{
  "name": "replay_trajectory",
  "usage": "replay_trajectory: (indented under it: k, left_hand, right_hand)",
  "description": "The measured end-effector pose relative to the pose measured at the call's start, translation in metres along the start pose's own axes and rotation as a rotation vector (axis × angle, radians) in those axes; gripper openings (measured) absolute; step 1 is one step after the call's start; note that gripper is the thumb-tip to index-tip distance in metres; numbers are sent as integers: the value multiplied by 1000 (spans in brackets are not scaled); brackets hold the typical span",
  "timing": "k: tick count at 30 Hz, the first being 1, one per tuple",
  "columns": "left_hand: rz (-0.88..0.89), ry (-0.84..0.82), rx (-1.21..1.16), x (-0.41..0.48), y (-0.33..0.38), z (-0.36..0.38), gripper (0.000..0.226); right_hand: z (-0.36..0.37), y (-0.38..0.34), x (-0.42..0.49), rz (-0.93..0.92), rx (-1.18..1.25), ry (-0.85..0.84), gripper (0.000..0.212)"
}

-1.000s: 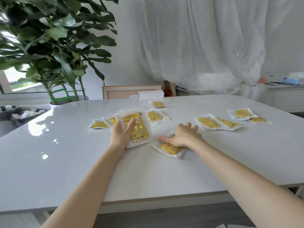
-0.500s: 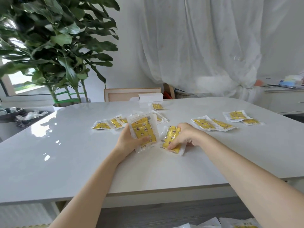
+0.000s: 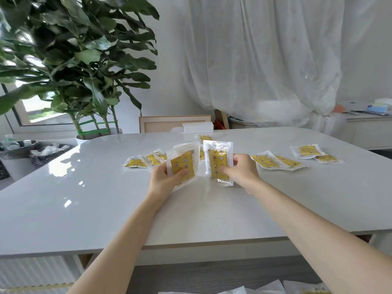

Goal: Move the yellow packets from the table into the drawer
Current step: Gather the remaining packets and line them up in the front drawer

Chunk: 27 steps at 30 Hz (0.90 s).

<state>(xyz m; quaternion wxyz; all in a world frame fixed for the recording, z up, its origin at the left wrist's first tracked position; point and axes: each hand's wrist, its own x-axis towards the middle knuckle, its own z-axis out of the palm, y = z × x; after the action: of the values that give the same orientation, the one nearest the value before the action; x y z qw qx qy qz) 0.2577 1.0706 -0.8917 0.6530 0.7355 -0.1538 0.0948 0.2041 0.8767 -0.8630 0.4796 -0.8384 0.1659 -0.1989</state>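
My left hand (image 3: 164,179) grips a small stack of yellow packets (image 3: 184,164), held upright above the white table (image 3: 84,204). My right hand (image 3: 241,174) holds another yellow packet (image 3: 218,161) upright just to the right of the stack, thumb across its front. More yellow packets lie flat on the table: a few at the left (image 3: 146,161), one at the back (image 3: 204,138), two to the right (image 3: 277,161) and two at the far right (image 3: 314,152). No drawer is clearly in view.
A large potted plant (image 3: 74,66) stands behind the table's left end. A white box (image 3: 197,127) and a chair back (image 3: 169,124) are at the far edge. White bags lie on the floor at the bottom right (image 3: 297,289). A sideboard (image 3: 371,128) stands at right.
My right hand picked a packet off the table and raised it upright. My left hand lifted its stack too, and the two hands now hold their packets side by side.
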Motion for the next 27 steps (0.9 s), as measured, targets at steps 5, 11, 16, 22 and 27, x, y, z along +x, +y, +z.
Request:
replay_trajectory:
  k: [5, 11, 16, 22, 27]
  left_hand:
    - [-47, 46, -55, 2, 5, -4, 21]
    - [-6, 14, -64, -1, 6, -2, 24]
    - [7, 2, -42, -1, 0, -2, 23]
    - [10, 61, -49, -5, 5, -2, 21]
    - [-20, 111, -184, -25, 17, -6, 20]
  right_hand:
    - [8, -7, -2, -18, 195, 127, 21]
    - [27, -16, -18, -98, 188, -33, 13]
    - [31, -16, -21, -108, 136, -125, 21]
    - [25, -13, -23, -58, 68, -17, 5]
    - [12, -22, -38, -53, 154, 48, 18]
